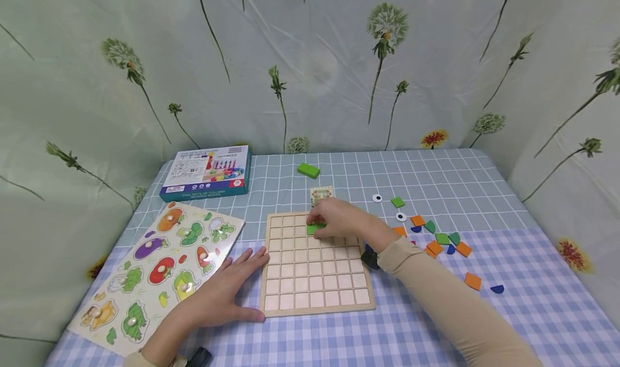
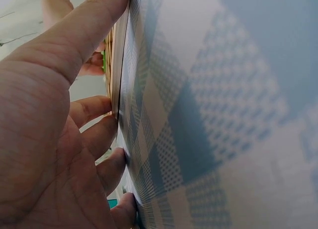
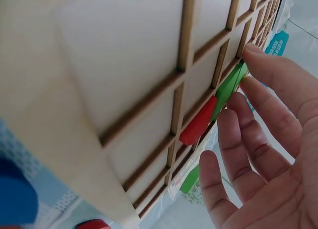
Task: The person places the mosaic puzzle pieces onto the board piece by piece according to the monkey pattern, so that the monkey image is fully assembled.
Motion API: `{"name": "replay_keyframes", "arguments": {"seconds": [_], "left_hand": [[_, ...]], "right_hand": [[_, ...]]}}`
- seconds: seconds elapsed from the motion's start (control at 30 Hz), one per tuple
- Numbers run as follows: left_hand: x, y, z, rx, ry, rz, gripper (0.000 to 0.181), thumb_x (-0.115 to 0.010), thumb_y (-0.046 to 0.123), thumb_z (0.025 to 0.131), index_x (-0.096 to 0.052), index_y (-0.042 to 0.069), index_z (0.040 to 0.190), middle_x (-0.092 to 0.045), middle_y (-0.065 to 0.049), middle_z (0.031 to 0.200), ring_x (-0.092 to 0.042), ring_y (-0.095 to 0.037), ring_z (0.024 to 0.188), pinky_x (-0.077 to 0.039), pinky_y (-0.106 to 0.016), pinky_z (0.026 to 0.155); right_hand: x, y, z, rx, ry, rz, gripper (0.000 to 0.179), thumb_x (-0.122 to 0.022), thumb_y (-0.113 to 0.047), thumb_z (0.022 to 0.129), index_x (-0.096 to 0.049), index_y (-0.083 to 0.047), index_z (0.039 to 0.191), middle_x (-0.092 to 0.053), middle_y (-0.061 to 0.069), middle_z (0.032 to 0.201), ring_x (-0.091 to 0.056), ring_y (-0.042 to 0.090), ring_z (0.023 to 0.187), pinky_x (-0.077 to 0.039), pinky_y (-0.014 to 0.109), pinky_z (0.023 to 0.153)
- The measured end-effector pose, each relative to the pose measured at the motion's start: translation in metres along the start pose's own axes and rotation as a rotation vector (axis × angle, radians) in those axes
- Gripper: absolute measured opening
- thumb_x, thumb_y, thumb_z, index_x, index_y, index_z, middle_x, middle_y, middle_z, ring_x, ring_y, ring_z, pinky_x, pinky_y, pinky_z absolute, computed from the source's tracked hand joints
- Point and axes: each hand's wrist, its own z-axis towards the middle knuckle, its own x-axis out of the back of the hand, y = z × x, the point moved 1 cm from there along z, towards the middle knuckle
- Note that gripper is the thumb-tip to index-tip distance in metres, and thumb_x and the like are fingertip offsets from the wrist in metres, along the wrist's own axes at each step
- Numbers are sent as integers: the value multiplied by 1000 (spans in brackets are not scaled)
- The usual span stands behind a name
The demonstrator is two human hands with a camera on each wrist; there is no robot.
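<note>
A wooden grid board (image 1: 317, 310) with square cells lies in front of me. Over its far rows, my right hand (image 1: 339, 218) pinches a green square tile (image 1: 312, 228) between thumb and forefinger. The right wrist view shows green (image 3: 226, 92) at those fingertips, low against the grid, with a red piece (image 3: 198, 122) in the cell beside it. The other fingers of that hand curve loosely. My left hand (image 1: 225, 291) rests palm down on the cloth, fingers spread, with thumb and fingertips at the board's left edge. In the left wrist view, the left fingers (image 2: 102, 134) meet the cloth beside the wooden rim.
Loose orange (image 1: 473, 281), green and blue pieces lie scattered right of the board, with two eye-like discs (image 1: 401, 216). Behind it are a small patterned card (image 1: 322, 192) and a green block (image 1: 308, 170). A vegetable puzzle (image 1: 157, 318) and a toy box (image 1: 205, 195) occupy the left.
</note>
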Motion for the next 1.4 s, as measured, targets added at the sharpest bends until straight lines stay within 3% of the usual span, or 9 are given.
{"name": "replay_keyframes", "arguments": {"seconds": [0.23,0.67,1.1,1.4], "left_hand": [[0,0,1,-3,2,6,115,-87,72,74,-39,25,168,-28,4,179,-20,-40,167,-11,-77,129],[1,0,0,-8,8,18,116,-86,73,74,-39,24,168,-29,4,179,-22,-40,167,-12,-77,129],[0,0,0,-14,10,14,117,-86,73,73,-39,23,168,-29,2,179,-22,-42,166,-13,-79,128],[0,1,-1,-7,10,15,117,-86,74,73,-39,23,168,-29,3,179,-22,-41,166,-13,-78,128]], "right_hand": [[14,5,-14,-42,27,101,26,-74,-23,102,-78,-9,124,-73,3,116,-67,17,104,-59,33,93],[51,43,-74,-205,152,159,32,-71,-23,104,-75,-5,130,-76,9,120,-68,24,107,-62,48,97],[55,74,-122,-291,162,150,28,-73,-12,101,-75,-1,127,-78,15,122,-69,34,114,-60,55,102],[57,80,-142,-336,133,161,29,-74,-13,101,-75,-2,128,-78,14,124,-69,29,112,-60,54,102]]}}
